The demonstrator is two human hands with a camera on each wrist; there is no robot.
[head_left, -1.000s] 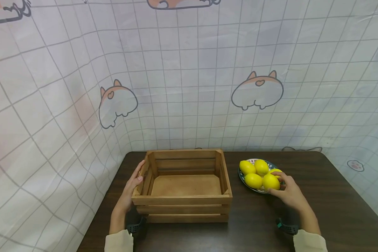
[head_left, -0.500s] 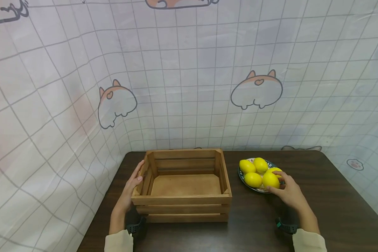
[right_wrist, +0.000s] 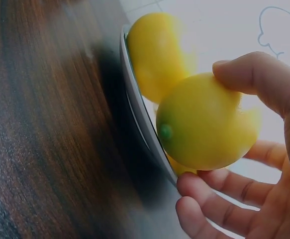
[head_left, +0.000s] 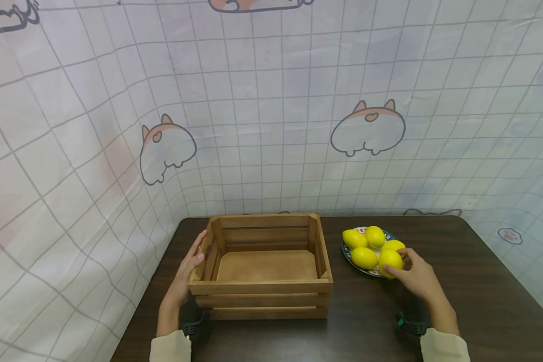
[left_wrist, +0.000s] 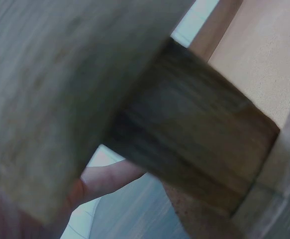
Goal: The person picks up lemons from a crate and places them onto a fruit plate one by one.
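Note:
In the head view, my right hand point(head_left: 420, 275) pinches a yellow lemon point(head_left: 390, 261) at the plate's front right. The right wrist view shows the thumb on one side of this lemon point(right_wrist: 204, 124), its green tip facing the camera, and the fingers under the other side. Several other lemons point(head_left: 364, 257) lie on the patterned plate point(head_left: 349, 255). My left hand point(head_left: 184, 275) rests along the left side of a slatted wooden crate point(head_left: 262, 287), fingers extended, thumb by the rim. Wood point(left_wrist: 194, 124) hides most of that hand in the left wrist view.
Both the crate and plate stand on a dark wooden table point(head_left: 362, 322), the plate to the crate's right. A white gridded cloth point(head_left: 276, 125) with cartoon animals hangs behind the table and along its left.
The pinched lemon has shifted slightly right and turned a little between my right fingers. My left hand and the crate stay as they were.

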